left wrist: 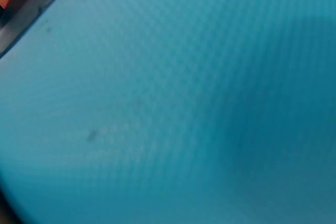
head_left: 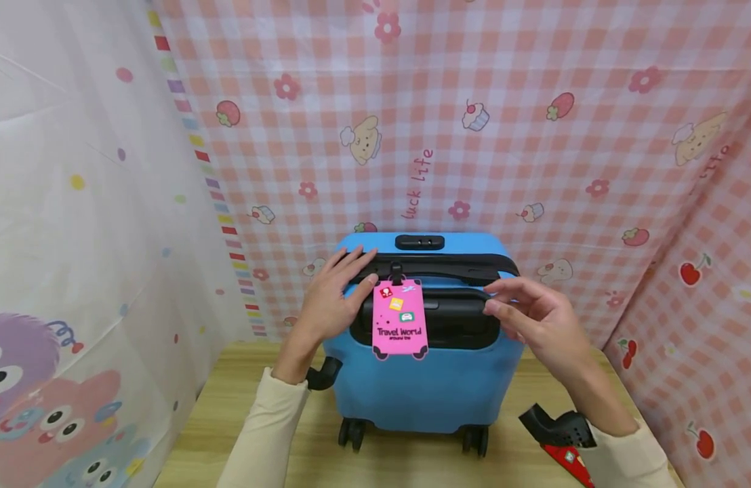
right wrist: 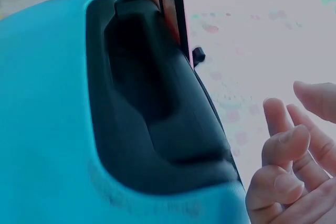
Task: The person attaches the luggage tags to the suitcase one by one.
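A small blue suitcase (head_left: 424,396) stands upright on its black wheels. A pink luggage tag (head_left: 400,332) reading "Travel World" hangs by a black strap from its black carry handle (head_left: 455,263). On the handle's left end my left hand (head_left: 335,298) rests with straight fingers, the thumb tip close to the tag. My right hand (head_left: 537,322) is beside the suitcase's right edge. In the right wrist view that hand (right wrist: 294,166) has loosely bent fingers, thumb apart, and nothing between them. The black recess (right wrist: 142,77) shows there too. Blue shell (left wrist: 157,103) fills the left wrist view.
A red tag-like piece (head_left: 569,461) lies on the wooden tabletop (head_left: 229,407), partly under my right wrist. Black wrist mounts (head_left: 558,428) sit on both forearms. A pink checked curtain (head_left: 412,122) is close behind the suitcase, with a white printed curtain (head_left: 107,203) on the left.
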Motion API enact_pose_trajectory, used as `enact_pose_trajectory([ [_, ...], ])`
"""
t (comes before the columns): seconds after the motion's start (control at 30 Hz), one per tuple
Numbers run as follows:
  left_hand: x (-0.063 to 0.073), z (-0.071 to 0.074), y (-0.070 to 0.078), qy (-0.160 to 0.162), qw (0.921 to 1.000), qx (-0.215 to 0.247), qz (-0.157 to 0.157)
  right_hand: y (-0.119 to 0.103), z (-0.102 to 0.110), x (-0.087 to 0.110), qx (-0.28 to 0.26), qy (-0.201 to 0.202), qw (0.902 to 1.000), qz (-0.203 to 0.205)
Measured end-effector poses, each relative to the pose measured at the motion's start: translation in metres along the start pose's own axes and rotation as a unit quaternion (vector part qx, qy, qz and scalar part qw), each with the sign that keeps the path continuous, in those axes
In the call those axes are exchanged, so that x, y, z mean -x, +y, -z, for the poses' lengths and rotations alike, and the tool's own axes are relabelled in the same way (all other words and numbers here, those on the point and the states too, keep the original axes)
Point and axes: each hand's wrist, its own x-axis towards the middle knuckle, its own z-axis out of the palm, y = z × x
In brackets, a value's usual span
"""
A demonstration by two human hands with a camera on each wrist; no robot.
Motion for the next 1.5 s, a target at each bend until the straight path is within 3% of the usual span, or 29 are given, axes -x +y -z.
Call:
enact_pose_trajectory([
  [0.3,0.001,-0.001,0.000,0.003,1.0000,0.002,-0.005,0.023,0.039,0.021,-0.068,-0.006,0.9972,0.032],
  [0.5,0.001,-0.001,0.000,0.007,1.0000,0.002,-0.003,0.052,0.062,0.036,-0.076,0.021,0.9968,0.008],
  [0.67,0.001,-0.002,-0.001,0.005,1.0000,0.000,0.000,0.080,0.080,0.052,-0.067,0.014,0.9976,-0.009],
  [0.83,0.001,-0.002,0.000,0.006,1.0000,0.005,-0.003,0.109,0.095,0.070,0.001,-0.007,0.9972,-0.074],
  [1.03,0.000,-0.001,0.001,0.006,1.0000,0.004,-0.002,0.140,0.109,0.088,0.100,-0.024,0.9810,-0.165],
  [1.3,0.000,0.001,0.001,0.004,1.0000,0.003,0.000,0.176,0.127,0.113,0.078,-0.023,0.9638,-0.254],
  [1.5,0.000,0.001,0.002,0.005,1.0000,0.004,0.001,0.203,0.136,0.135,0.070,-0.029,0.9371,-0.341],
])
